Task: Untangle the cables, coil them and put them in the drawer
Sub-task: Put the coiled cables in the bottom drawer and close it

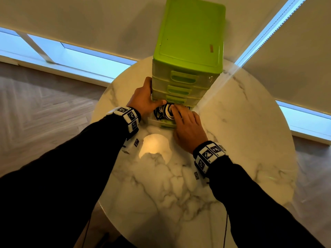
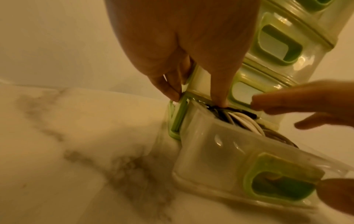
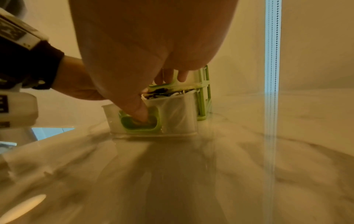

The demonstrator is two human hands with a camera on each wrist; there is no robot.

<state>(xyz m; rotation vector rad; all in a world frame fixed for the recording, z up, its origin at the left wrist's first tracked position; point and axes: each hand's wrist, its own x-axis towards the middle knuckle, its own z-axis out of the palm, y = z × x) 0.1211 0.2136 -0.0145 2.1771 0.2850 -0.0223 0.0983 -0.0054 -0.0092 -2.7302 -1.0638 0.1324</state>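
A green drawer unit (image 1: 189,33) stands at the far side of the marble table (image 1: 247,140). Its clear bottom drawer (image 2: 210,159) is pulled out and holds coiled black and white cables (image 1: 165,111). My left hand (image 1: 145,99) grips the unit's left front corner, fingers on the side and thumb on the frame just above the cables (image 2: 243,121). My right hand (image 1: 186,126) reaches over the drawer (image 3: 178,115). Its thumb is hooked into the green handle (image 3: 138,125) and its fingers lie over the coils. The three upper drawers are pushed in.
The round table's edge curves close behind and beside the unit, with wooden floor (image 1: 44,104) below. Low windows and drawn blinds run along the walls behind. A bright lamp reflection (image 1: 154,147) lies on the marble between my wrists.
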